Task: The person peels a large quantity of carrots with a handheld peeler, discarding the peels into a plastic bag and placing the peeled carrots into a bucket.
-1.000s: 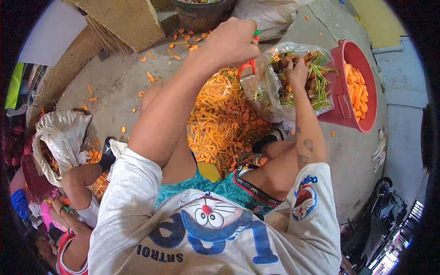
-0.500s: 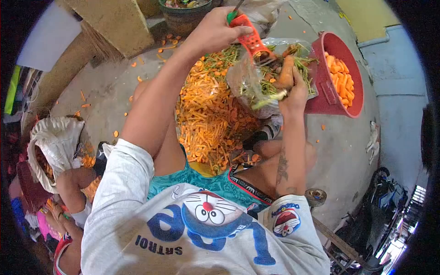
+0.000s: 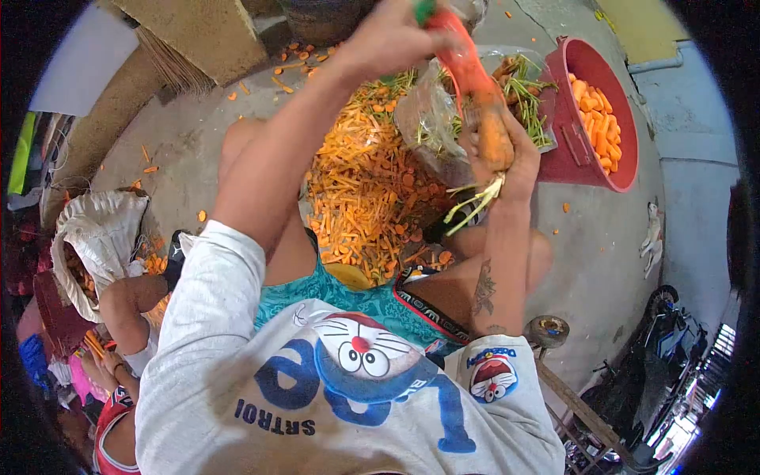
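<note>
My left hand (image 3: 400,43) is closed around an orange-red perforated tool (image 3: 467,67) with a green end, blurred by motion. Its lower end meets or overlaps the upper part of a soil-stained carrot (image 3: 495,142). My right hand (image 3: 522,158) wraps the carrot from the right, and pale green stalks (image 3: 477,202) hang from the carrot's near end. Behind the hands lies a clear plastic bag (image 3: 431,119) with leafy stems and unpeeled carrots, partly covered by them. Between my legs spreads a large heap of carrot peelings and slices (image 3: 360,198).
A red tub (image 3: 564,138) of peeled carrots leans at the right. On the left is a white sack (image 3: 99,229) beside another person's arm (image 3: 131,313). A dark container (image 3: 321,20) stands at the back; carrot scraps dot the concrete floor (image 3: 178,186).
The carrot has turned in my right hand so its stalks point nearer me. My left hand has shifted slightly up and right, and the tool now reaches the carrot.
</note>
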`<state>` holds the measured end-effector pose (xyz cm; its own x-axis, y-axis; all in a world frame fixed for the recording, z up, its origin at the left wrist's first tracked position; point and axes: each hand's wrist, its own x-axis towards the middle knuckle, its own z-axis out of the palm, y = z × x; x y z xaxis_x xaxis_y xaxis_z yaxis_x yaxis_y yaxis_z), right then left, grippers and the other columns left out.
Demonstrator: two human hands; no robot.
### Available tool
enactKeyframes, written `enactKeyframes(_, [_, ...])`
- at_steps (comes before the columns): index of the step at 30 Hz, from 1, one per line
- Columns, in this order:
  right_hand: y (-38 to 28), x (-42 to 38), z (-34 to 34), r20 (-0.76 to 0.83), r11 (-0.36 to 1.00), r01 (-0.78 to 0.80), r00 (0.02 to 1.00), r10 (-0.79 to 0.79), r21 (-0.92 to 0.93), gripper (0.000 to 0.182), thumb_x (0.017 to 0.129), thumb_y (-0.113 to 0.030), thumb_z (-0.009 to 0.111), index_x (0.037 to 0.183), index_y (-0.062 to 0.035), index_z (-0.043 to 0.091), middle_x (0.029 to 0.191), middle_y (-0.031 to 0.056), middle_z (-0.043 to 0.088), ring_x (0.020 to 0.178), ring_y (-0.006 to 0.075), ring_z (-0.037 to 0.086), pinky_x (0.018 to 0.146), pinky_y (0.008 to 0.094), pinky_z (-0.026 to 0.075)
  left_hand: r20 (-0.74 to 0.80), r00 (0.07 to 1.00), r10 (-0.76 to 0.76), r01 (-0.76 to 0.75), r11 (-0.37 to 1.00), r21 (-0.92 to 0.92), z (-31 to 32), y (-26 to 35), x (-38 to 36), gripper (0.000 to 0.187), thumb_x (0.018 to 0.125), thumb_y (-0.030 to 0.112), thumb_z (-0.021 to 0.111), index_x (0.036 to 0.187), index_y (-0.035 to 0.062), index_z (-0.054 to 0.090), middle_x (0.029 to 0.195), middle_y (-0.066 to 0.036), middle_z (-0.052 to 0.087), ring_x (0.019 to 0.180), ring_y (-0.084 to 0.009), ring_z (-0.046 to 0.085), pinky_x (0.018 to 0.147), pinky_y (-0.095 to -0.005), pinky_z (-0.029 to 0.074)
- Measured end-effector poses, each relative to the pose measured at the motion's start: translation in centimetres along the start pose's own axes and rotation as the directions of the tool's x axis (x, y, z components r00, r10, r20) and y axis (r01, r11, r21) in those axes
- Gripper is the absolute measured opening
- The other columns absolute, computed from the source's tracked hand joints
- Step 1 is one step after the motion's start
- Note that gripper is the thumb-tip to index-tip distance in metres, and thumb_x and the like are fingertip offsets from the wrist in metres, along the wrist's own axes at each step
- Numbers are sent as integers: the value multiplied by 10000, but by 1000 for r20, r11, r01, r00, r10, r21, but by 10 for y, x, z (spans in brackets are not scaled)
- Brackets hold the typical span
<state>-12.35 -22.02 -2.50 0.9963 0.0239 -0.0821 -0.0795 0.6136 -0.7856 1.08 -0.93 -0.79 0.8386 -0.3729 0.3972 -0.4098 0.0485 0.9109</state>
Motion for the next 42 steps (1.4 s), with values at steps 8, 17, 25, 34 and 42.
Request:
enactKeyframes(8, [-6,-1,-1,-187,999,-20,982,14,-28,442,1050,-238,497,1408,16,544,1263,163,671,999,235,687,843,321,572,-57,989,-137,141,987,81,26,48,-10,203,935,162,749,1020,-7,676,950,-102,712,872,-223,694,786,-376,561])
enactKeyframes(17, [-13,-6,7,-178,998,-19,984,8,-60,458,1050,-286,526,1373,35,577,1104,140,700,842,203,690,742,317,577,-98,990,98,-76,974,213,24,18,-19,327,840,269,856,1028,48,704,863,4,694,819,-100,634,731,-312,535])
enactKeyframes(25, [-13,-5,-7,115,978,-95,991,75,185,440,1057,-236,512,1370,69,560,1178,178,684,1038,257,686,899,372,573,-283,954,-96,127,988,92,-8,38,-6,168,936,145,758,985,18,658,875,-58,693,786,-136,660,666,-330,514])
enactKeyframes(34, [-5,-1,3,-35,995,87,995,-89,-50,452,1047,-296,492,1366,14,572,1169,121,705,1029,243,703,832,410,607,27,998,57,-55,996,-72,7,43,-14,182,937,164,764,950,17,658,832,-27,668,750,-113,625,662,-323,502])
enactKeyframes(42, [3,2,12,-97,988,123,989,-113,96,413,1088,-373,472,1302,-50,614,1149,99,712,910,245,701,705,368,561,33,995,-92,94,994,-63,10,41,-12,164,942,154,742,897,40,634,769,31,578,698,-102,545,638,-302,462])
